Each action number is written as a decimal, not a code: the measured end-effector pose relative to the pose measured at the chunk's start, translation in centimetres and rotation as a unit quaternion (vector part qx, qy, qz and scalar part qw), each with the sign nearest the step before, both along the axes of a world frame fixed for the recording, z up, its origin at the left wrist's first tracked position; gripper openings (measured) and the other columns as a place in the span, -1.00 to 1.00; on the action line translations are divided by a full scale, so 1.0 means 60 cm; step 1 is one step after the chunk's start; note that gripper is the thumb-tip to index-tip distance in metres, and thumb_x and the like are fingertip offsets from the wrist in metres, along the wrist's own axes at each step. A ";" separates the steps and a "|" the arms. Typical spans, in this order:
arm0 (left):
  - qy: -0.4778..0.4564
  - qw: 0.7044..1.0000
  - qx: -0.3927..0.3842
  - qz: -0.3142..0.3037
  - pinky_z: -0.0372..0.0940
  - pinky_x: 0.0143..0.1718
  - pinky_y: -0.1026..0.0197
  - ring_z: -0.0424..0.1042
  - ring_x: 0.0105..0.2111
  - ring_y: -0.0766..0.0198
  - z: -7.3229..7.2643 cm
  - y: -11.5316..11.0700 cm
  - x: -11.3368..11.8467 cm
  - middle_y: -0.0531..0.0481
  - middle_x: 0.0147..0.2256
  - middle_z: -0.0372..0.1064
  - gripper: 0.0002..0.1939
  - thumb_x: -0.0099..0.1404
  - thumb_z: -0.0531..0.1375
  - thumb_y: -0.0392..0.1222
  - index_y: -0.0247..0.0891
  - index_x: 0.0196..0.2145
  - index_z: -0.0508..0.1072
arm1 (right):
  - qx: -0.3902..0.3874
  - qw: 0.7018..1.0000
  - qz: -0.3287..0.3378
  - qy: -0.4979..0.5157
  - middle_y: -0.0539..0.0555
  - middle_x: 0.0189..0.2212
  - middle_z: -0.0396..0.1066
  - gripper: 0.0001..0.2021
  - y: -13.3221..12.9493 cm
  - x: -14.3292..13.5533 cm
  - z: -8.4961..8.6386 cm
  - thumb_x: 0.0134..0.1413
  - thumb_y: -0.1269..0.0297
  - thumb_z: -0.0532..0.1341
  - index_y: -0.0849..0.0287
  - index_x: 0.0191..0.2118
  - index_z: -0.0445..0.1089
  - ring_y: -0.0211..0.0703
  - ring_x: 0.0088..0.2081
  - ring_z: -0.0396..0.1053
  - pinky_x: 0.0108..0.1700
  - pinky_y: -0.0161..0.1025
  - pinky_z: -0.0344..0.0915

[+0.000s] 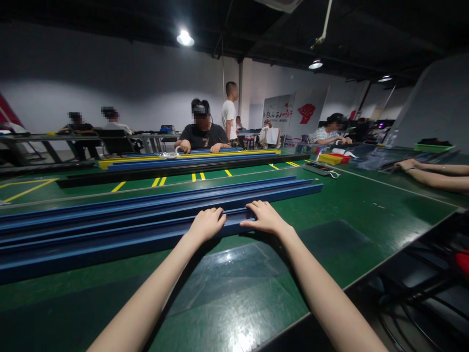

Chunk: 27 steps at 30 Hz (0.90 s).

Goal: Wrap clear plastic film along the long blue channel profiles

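Both hands are on the nearest blue channel rail [110, 244], close to its right end. My left hand [208, 224] is wrapped over its edges, fingers on the far side and thumb on the near side. Just to the right, my right hand [266, 217] grips the rail's end between thumb and fingers. More blue rails [308, 189] lie parallel behind it, reaching further right. Under my forearms a clear plastic sheet [234, 264] lies flat on the green table [395, 215].
Beyond are a black rail [146, 173] and a yellow rail [256, 153], with a person [205, 134] seated behind them. At the right are another person's forearms [436, 171], a yellow tray [330, 159] and a dark device [317, 169] with a white cable. The table's front edge slants at lower right.
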State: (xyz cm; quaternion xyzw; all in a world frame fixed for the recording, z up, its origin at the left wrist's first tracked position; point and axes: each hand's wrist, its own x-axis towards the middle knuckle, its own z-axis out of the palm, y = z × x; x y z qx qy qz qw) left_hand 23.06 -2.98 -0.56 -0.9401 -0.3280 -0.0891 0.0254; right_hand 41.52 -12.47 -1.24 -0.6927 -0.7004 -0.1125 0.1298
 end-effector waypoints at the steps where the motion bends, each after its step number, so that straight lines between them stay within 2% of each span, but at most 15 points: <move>1: 0.000 1.000 -0.005 -0.002 0.16 -0.16 0.19 0.33 -0.15 0.19 0.000 0.001 0.000 -0.10 -0.14 0.34 -0.64 0.29 -0.17 -0.09 -0.24 -0.12 0.29 | -0.001 1.000 0.000 0.001 0.21 -0.17 0.32 -0.32 0.000 0.000 0.001 -0.13 -0.26 -0.02 0.24 -0.06 0.26 -0.03 -0.11 0.21 -0.11 -0.14 0.07; 7: -0.020 0.999 -0.002 -0.039 0.13 -0.11 0.19 0.28 -0.12 0.19 0.010 0.004 -0.005 -0.13 -0.14 0.33 -0.63 0.29 -0.15 -0.10 -0.28 -0.14 0.34 | -0.008 1.000 -0.005 0.000 0.21 -0.16 0.31 -0.33 -0.003 -0.003 0.004 -0.12 -0.25 -0.02 0.22 -0.06 0.26 -0.02 -0.10 0.21 -0.10 -0.14 0.07; 11: -0.055 0.997 0.025 -0.054 0.11 -0.09 0.21 0.26 -0.12 0.20 0.033 0.001 -0.015 -0.09 -0.15 0.32 -0.66 0.27 -0.10 -0.11 -0.27 -0.16 0.36 | -0.013 1.000 -0.006 -0.003 0.21 -0.15 0.31 -0.34 -0.002 -0.002 0.004 -0.12 -0.25 -0.02 0.22 -0.06 0.27 -0.02 -0.09 0.21 -0.11 -0.14 0.07; 14: -0.066 0.995 0.011 -0.074 0.14 -0.16 0.26 0.29 -0.18 0.23 0.056 -0.005 -0.026 -0.07 -0.21 0.35 -0.69 0.25 -0.08 -0.11 -0.26 -0.24 0.40 | -0.012 1.000 -0.005 -0.007 0.21 -0.16 0.31 -0.34 -0.001 -0.001 0.003 -0.12 -0.25 -0.02 0.22 -0.07 0.27 -0.02 -0.10 0.21 -0.11 -0.14 0.07; 18: -0.036 0.995 -0.065 -0.060 0.15 -0.43 0.31 0.35 -0.40 0.27 0.084 -0.017 -0.040 -0.01 -0.40 0.40 -0.70 0.21 -0.05 -0.07 -0.23 -0.38 0.41 | -0.011 1.000 -0.002 -0.011 0.21 -0.16 0.31 -0.33 0.000 0.001 0.003 -0.13 -0.26 -0.03 0.23 -0.08 0.28 -0.01 -0.12 0.22 -0.12 -0.14 0.09; 20: -0.006 0.993 -0.107 -0.055 0.12 -0.49 0.33 0.34 -0.47 0.30 0.091 -0.024 -0.045 0.01 -0.48 0.40 -0.72 0.18 -0.03 -0.07 -0.24 -0.43 0.42 | -0.010 1.000 -0.002 -0.012 0.21 -0.16 0.31 -0.32 0.001 0.000 0.003 -0.13 -0.27 -0.03 0.23 -0.08 0.28 -0.01 -0.13 0.23 -0.13 -0.14 0.09; 24: 0.063 0.969 -0.226 -0.078 0.12 -0.53 0.37 0.35 -0.56 0.36 0.093 -0.036 -0.045 0.05 -0.58 0.38 -0.78 0.13 0.01 -0.17 -0.25 -0.44 0.43 | -0.011 1.000 -0.001 -0.010 0.21 -0.17 0.32 -0.32 0.001 0.000 0.004 -0.14 -0.27 -0.03 0.23 -0.08 0.28 -0.01 -0.12 0.22 -0.12 -0.14 0.09; 27: 0.126 0.958 -0.238 -0.103 0.11 -0.55 0.38 0.35 -0.53 0.37 0.086 -0.047 -0.038 0.06 -0.53 0.40 -0.85 0.04 0.12 -0.20 -0.23 -0.43 0.46 | -0.012 1.000 0.001 -0.013 0.21 -0.17 0.32 -0.33 0.001 0.001 0.004 -0.13 -0.26 -0.02 0.23 -0.08 0.28 -0.01 -0.11 0.22 -0.11 -0.14 0.08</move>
